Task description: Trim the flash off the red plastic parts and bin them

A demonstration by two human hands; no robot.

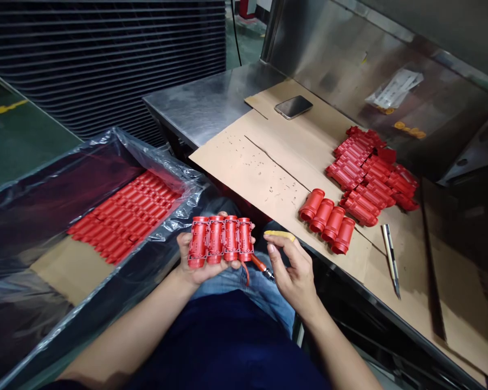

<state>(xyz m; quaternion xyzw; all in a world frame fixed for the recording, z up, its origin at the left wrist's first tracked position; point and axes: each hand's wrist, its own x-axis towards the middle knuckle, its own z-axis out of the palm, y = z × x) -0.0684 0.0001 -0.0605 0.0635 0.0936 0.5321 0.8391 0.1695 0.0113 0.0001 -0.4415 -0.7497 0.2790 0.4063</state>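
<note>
My left hand supports a red plastic part made of several joined tubes, fingers under it and at its ends. Open-framed edges on the part face up. To its right, my right hand is raised with thumb and forefinger apart and nothing visible between them. Something yellow covers the forefinger, perhaps a finger cot. Below the part, an orange-red rod or hose with a metal end points toward my right hand; whether that hand touches it is hidden. A thin red strand hangs beside it.
A plastic-lined bin at left holds rows of red parts and cardboard. On the cardboard-covered bench lie a single red part, a red pile, a phone, a pen-like tool and small scraps.
</note>
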